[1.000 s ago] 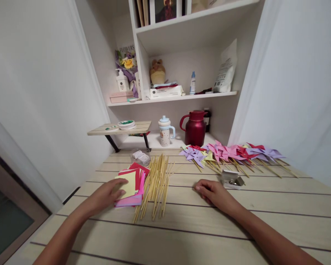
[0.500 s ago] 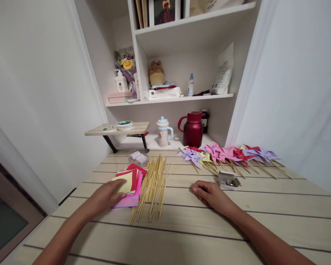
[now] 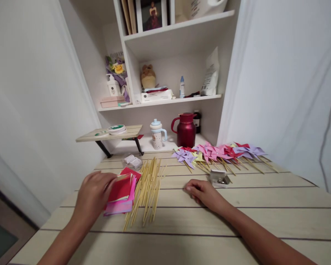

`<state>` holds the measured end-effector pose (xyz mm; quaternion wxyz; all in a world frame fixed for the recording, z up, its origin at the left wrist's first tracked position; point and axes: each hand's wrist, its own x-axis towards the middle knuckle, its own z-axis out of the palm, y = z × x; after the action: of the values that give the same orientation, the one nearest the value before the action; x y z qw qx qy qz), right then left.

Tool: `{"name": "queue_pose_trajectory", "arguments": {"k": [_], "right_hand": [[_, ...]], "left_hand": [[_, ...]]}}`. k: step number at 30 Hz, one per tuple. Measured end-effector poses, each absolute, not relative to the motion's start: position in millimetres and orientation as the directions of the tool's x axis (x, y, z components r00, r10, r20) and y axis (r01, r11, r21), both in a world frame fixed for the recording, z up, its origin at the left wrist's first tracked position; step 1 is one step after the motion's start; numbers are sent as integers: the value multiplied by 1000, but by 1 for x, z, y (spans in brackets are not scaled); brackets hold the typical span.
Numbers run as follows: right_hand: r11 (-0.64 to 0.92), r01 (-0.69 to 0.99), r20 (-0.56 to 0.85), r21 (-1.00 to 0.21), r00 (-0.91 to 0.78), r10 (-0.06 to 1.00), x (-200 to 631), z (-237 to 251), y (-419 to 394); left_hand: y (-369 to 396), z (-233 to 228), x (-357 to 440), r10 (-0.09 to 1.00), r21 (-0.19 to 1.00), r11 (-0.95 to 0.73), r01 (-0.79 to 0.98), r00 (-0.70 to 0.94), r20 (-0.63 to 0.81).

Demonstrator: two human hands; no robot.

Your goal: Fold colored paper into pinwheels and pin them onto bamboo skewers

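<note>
Paper stack (image 3: 121,193): red on top, pink & purple sheets under. Sticks (image 3: 146,187) pale tan. Pinwheels (image 3: 217,152) purple, pink, red, yellow. Jug (image 3: 185,130) dark red. Bench (image 3: 237,221) light wood w/ dark lines.

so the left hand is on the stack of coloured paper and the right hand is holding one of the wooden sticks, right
Not quite. The head view shows the right hand resting on the bare table, holding nothing; the wooden sticks lie apart from it, to its left. The left hand is indeed on the stack of coloured paper.
</note>
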<state>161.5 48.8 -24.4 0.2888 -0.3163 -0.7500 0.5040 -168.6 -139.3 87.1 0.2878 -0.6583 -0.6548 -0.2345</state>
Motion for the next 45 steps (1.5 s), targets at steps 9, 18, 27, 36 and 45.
{"name": "queue_pose_trajectory", "arguments": {"k": [9,18,27,36,45], "right_hand": [[300,171,174,-938,-516,839,175,-5,58],[365,471,131,-803,-458,879,207,9,67],[405,712,-23,-574,-508,861,211,30,49],[430,798,-139,-422,-526,839,218,31,46],[512,637,-97,-576,-675,731,211,19,43]], "left_hand": [[-85,74,-30,463,-198,-343,918,349,815],[-87,-2,30,493,-242,-708,664,710,503],[-96,-10,1,597,-152,-624,766,594,540],[-59,15,24,951,107,-174,979,139,275],[-66,-2,31,992,268,-46,962,14,123]]}}
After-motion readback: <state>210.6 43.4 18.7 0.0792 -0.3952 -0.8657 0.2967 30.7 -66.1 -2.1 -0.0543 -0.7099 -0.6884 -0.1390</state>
